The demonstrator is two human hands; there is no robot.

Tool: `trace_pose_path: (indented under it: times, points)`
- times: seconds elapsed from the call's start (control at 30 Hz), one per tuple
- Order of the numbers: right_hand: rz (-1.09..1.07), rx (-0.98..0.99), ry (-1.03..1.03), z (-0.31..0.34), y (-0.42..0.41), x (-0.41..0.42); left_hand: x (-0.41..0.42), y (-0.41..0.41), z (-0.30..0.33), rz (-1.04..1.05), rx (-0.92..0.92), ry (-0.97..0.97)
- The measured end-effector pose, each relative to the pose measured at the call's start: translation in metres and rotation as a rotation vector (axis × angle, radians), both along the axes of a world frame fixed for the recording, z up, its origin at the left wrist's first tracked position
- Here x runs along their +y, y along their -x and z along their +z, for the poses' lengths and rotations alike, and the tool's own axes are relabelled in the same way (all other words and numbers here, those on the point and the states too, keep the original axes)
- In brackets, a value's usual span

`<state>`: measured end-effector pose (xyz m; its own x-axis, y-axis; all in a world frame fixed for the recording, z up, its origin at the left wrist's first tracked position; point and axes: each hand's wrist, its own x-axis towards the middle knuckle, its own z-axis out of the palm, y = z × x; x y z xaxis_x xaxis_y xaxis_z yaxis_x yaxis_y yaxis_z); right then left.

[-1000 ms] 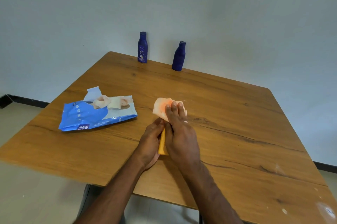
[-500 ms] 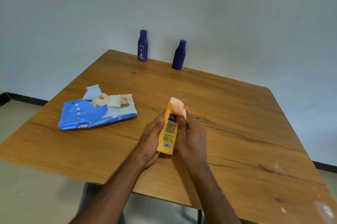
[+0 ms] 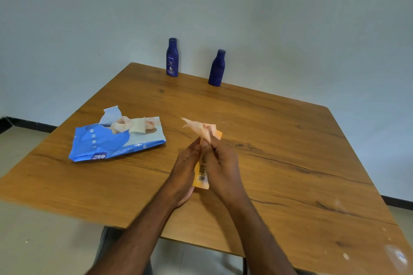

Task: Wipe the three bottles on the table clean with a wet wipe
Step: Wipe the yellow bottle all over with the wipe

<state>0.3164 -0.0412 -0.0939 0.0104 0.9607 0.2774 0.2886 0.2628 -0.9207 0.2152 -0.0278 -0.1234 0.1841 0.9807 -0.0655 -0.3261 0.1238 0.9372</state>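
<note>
Slipping is the risk nearest, since the orange bottle [image 3: 201, 172] is gripped by the left hand [image 3: 183, 170] above the table [image 3: 290, 140] while the wet wipe [image 3: 202, 129] is pinched by the right hand [image 3: 220, 163] at its top, and the two blue bottles [image 3: 172, 57] [image 3: 217, 68] at the far edge may be left unwiped.

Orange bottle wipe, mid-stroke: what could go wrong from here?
1. The wet wipe is bunched at the top end of the orange bottle, so the lower label may go unwiped.
2. The left hand and right hand cover most of the bottle; a damp surface could slip.
3. Two blue bottles stand at the table's far edge; a careless reach could tip them off.
</note>
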Motion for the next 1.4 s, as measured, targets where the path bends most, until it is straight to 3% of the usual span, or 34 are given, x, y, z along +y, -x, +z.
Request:
trace_pose_path:
  times: [0.07,0.13,0.2,0.23,0.3,0.37,0.5,0.73,1.0,1.07,1.13,1.23,1.3,1.37,1.4]
  points:
    - [0.054,0.504,0.179,0.014,-0.009,0.002,0.000,0.001,-0.001,0.018,-0.035,0.030]
    - [-0.047,0.952,0.280,0.023,-0.026,0.006,0.001,0.003,-0.003,0.047,-0.075,0.076]
    - [-0.253,1.035,0.230,0.021,-0.040,0.012,0.002,0.005,-0.005,0.059,-0.121,0.131]
    - [-0.332,0.914,0.171,0.017,-0.042,0.012,0.003,0.006,-0.006,0.056,-0.135,0.152]
    - [-0.420,0.492,0.033,0.006,-0.036,0.010,0.004,0.008,-0.006,0.041,-0.128,0.171]
    - [-0.315,0.156,-0.071,-0.006,-0.025,0.007,0.003,0.008,-0.007,0.044,-0.121,0.183]
    - [-0.036,-0.475,-0.092,-0.027,-0.008,0.008,0.000,0.007,-0.001,0.035,-0.193,0.227]
    - [0.138,-0.665,-0.174,-0.032,-0.007,0.005,-0.002,0.011,0.000,0.048,-0.313,0.348]
    - [0.348,-0.580,-0.193,-0.036,-0.022,-0.013,0.006,0.019,-0.005,0.072,-0.456,0.491]
    - [0.381,-0.500,-0.153,-0.037,-0.027,-0.023,0.008,0.018,-0.003,0.062,-0.453,0.519]
    - [0.397,-0.235,0.010,-0.034,-0.032,-0.035,0.010,0.016,-0.006,0.085,-0.413,0.469]
    - [0.277,0.520,0.335,-0.028,-0.041,-0.038,0.009,0.014,-0.010,0.091,-0.340,0.388]
    - [0.100,0.893,0.413,-0.026,-0.046,-0.032,0.009,0.014,-0.011,0.092,-0.316,0.359]
    - [-0.015,1.017,0.378,-0.019,-0.049,-0.024,0.009,0.014,-0.011,0.091,-0.293,0.332]
    - [-0.045,0.959,0.344,-0.014,-0.047,-0.020,0.009,0.014,-0.011,0.085,-0.285,0.323]
